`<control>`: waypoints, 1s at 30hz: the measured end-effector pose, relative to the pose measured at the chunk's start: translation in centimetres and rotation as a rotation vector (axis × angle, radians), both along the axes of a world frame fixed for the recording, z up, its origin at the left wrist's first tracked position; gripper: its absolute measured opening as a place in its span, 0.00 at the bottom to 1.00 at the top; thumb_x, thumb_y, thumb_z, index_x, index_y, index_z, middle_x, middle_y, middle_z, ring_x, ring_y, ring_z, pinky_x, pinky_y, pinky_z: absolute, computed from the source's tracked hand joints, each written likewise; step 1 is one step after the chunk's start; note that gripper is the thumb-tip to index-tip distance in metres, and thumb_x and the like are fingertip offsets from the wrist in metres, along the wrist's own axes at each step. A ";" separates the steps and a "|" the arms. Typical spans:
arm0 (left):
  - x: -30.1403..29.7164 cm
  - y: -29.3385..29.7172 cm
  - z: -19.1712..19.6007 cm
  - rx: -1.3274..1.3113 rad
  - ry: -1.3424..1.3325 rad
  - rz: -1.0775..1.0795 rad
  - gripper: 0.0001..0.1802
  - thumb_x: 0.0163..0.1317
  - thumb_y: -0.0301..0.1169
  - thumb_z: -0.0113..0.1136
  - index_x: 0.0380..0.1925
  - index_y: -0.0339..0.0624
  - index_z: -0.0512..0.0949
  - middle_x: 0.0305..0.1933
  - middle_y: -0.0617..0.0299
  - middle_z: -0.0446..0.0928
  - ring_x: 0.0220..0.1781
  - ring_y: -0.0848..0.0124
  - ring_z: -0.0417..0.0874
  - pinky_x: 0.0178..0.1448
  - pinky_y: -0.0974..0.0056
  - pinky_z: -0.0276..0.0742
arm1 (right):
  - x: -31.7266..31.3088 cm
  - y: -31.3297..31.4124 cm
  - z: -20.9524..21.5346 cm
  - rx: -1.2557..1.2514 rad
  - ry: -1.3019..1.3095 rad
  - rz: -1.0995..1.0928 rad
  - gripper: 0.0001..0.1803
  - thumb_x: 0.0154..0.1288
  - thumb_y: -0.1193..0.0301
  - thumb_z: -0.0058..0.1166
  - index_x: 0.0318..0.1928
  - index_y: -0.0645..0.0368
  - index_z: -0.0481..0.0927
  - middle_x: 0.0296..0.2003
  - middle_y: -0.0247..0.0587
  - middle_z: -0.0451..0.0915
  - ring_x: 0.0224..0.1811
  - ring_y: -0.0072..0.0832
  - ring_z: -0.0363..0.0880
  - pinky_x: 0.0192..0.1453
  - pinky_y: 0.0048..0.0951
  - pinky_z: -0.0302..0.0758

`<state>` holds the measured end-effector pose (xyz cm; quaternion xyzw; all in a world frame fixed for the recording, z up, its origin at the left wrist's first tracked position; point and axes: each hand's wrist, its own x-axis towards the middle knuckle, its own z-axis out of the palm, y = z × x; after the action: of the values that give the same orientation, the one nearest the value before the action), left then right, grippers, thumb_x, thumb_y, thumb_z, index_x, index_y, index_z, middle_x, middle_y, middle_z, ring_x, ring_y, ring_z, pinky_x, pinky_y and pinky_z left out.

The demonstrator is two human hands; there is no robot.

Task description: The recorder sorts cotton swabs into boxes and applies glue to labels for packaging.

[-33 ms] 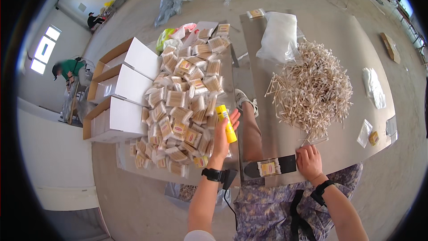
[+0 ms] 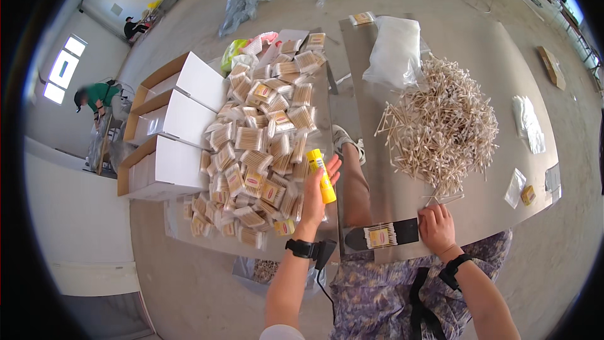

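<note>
My left hand (image 2: 314, 195) grips a yellow glue stick (image 2: 321, 175) with the thumb across it, its fingertips stretched past it. It is above the near right side of a heap of bagged cotton swabs (image 2: 255, 141). My right hand (image 2: 436, 230) rests on the right tabletop with its fingers together and curled under; whatever they hold, if anything, is hidden. Just left of it lies a dark flat holder (image 2: 408, 231) bearing a row of swabs with a yellow label (image 2: 380, 237). Beyond this hand spreads a big pile of loose cotton swabs (image 2: 447, 119), with a few strays near my fingers.
White-sided cartons (image 2: 182, 160) stand open along the left table. A stuffed clear plastic bag (image 2: 395, 50) sits at the back of the right table (image 2: 516, 170). Clear bags (image 2: 527, 124) and a small yellow pack (image 2: 528, 195) lie at its right. A person in green (image 2: 102, 97) bends over at far left.
</note>
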<state>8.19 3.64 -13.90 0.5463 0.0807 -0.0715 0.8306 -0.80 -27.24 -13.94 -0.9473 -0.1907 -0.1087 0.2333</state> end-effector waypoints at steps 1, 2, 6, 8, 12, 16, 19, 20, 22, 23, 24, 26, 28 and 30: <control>-0.5 -0.7 0.7 -0.043 -0.013 -0.037 0.31 0.71 0.45 0.37 0.65 0.32 0.55 0.67 0.48 0.64 0.71 0.57 0.63 0.73 0.55 0.55 | 0.0 -0.2 0.1 -0.013 0.003 -0.011 0.12 0.50 0.80 0.53 0.37 0.56 0.72 0.34 0.39 0.72 0.38 0.38 0.72 0.44 0.37 0.72; -0.9 -0.8 1.0 -0.019 0.000 -0.006 0.31 0.71 0.45 0.37 0.65 0.32 0.55 0.67 0.47 0.65 0.70 0.56 0.64 0.73 0.54 0.56 | 0.1 0.0 0.1 -0.009 -0.001 -0.005 0.12 0.50 0.80 0.53 0.37 0.56 0.72 0.34 0.39 0.72 0.38 0.38 0.72 0.44 0.37 0.72; -1.6 1.0 -0.5 0.028 0.040 0.173 0.29 0.72 0.45 0.36 0.62 0.31 0.59 0.64 0.45 0.67 0.67 0.57 0.68 0.70 0.56 0.61 | -0.2 0.6 0.2 0.003 0.005 0.015 0.12 0.50 0.79 0.53 0.38 0.57 0.72 0.34 0.39 0.72 0.38 0.39 0.72 0.45 0.37 0.72; -2.5 1.6 0.1 0.057 0.036 0.148 0.29 0.72 0.45 0.37 0.60 0.30 0.61 0.63 0.45 0.68 0.65 0.57 0.70 0.68 0.57 0.64 | -0.2 0.5 0.1 0.005 0.003 0.015 0.12 0.50 0.79 0.53 0.38 0.57 0.72 0.34 0.39 0.72 0.38 0.39 0.72 0.45 0.38 0.72; -6.2 1.2 4.1 0.137 0.047 0.095 0.24 0.72 0.44 0.38 0.49 0.31 0.70 0.53 0.44 0.76 0.52 0.57 0.81 0.58 0.59 0.74 | -0.6 0.2 0.1 -0.006 -0.005 0.011 0.11 0.50 0.78 0.54 0.37 0.57 0.73 0.34 0.39 0.72 0.39 0.39 0.73 0.45 0.37 0.72; -11.7 -1.4 6.9 0.063 0.144 0.044 0.20 0.72 0.43 0.41 0.40 0.35 0.71 0.39 0.47 0.80 0.39 0.58 0.85 0.46 0.58 0.81 | -0.9 -1.3 -1.3 -0.101 -0.051 0.010 0.10 0.50 0.75 0.54 0.37 0.57 0.74 0.35 0.40 0.73 0.40 0.37 0.73 0.46 0.37 0.73; -16.1 -4.8 8.9 -0.039 0.249 0.048 0.16 0.71 0.42 0.43 0.40 0.39 0.69 0.30 0.52 0.78 0.28 0.64 0.82 0.37 0.60 0.80 | -0.4 -0.2 -0.8 -0.114 -0.058 0.046 0.11 0.51 0.72 0.54 0.36 0.60 0.74 0.35 0.40 0.74 0.42 0.37 0.73 0.48 0.36 0.72; -17.4 -6.7 9.7 0.000 0.249 0.007 0.16 0.71 0.42 0.41 0.40 0.40 0.68 0.28 0.53 0.77 0.25 0.66 0.78 0.33 0.61 0.79 | -0.6 -0.8 -0.6 -0.152 -0.041 0.059 0.10 0.50 0.71 0.54 0.35 0.60 0.74 0.34 0.40 0.73 0.42 0.37 0.73 0.48 0.35 0.72; -19.0 -10.5 11.1 0.047 0.269 -0.035 0.15 0.72 0.40 0.41 0.42 0.39 0.67 0.25 0.56 0.74 0.20 0.70 0.73 0.28 0.64 0.74 | -0.6 -1.5 -1.3 0.035 -0.112 0.052 0.12 0.51 0.72 0.52 0.37 0.61 0.74 0.34 0.42 0.73 0.42 0.38 0.73 0.50 0.35 0.71; -20.0 -11.7 11.3 0.039 0.275 -0.089 0.15 0.72 0.40 0.41 0.42 0.39 0.67 0.25 0.56 0.74 0.20 0.70 0.73 0.28 0.64 0.74 | -1.2 -1.7 0.2 0.100 -0.070 0.054 0.12 0.51 0.74 0.52 0.39 0.61 0.74 0.35 0.42 0.74 0.43 0.38 0.73 0.52 0.35 0.71; -20.9 -12.5 11.5 0.133 0.255 -0.186 0.14 0.71 0.39 0.43 0.43 0.38 0.68 0.25 0.57 0.74 0.20 0.71 0.74 0.27 0.66 0.74 | -2.0 -2.0 1.9 0.142 -0.094 0.048 0.11 0.51 0.74 0.53 0.38 0.60 0.74 0.35 0.42 0.74 0.43 0.39 0.74 0.51 0.36 0.72; -22.2 -13.9 11.2 0.195 0.246 -0.324 0.14 0.69 0.35 0.50 0.46 0.36 0.69 0.26 0.59 0.75 0.21 0.75 0.75 0.28 0.71 0.72 | -2.9 -4.8 4.0 0.179 -0.137 0.018 0.11 0.52 0.75 0.54 0.38 0.59 0.74 0.35 0.42 0.74 0.42 0.39 0.74 0.50 0.38 0.72; -23.3 -15.2 11.7 0.229 0.251 -0.379 0.14 0.69 0.35 0.51 0.45 0.35 0.70 0.26 0.60 0.75 0.21 0.76 0.75 0.27 0.72 0.72 | -4.5 -8.8 5.1 0.231 -0.190 -0.181 0.10 0.53 0.75 0.55 0.38 0.58 0.75 0.35 0.43 0.75 0.42 0.40 0.74 0.49 0.39 0.72; -24.5 -16.4 12.4 0.264 0.257 -0.426 0.14 0.69 0.35 0.51 0.45 0.35 0.70 0.26 0.61 0.76 0.21 0.76 0.75 0.27 0.72 0.71 | -5.7 -14.0 4.3 0.280 -0.019 -0.500 0.10 0.55 0.76 0.52 0.40 0.58 0.75 0.36 0.46 0.76 0.45 0.45 0.73 0.50 0.42 0.70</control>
<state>-16.30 -12.71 -1.49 0.6409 0.0771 -0.3021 0.7015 -6.48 -41.27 -9.62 -0.9224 0.0636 -0.1970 0.3260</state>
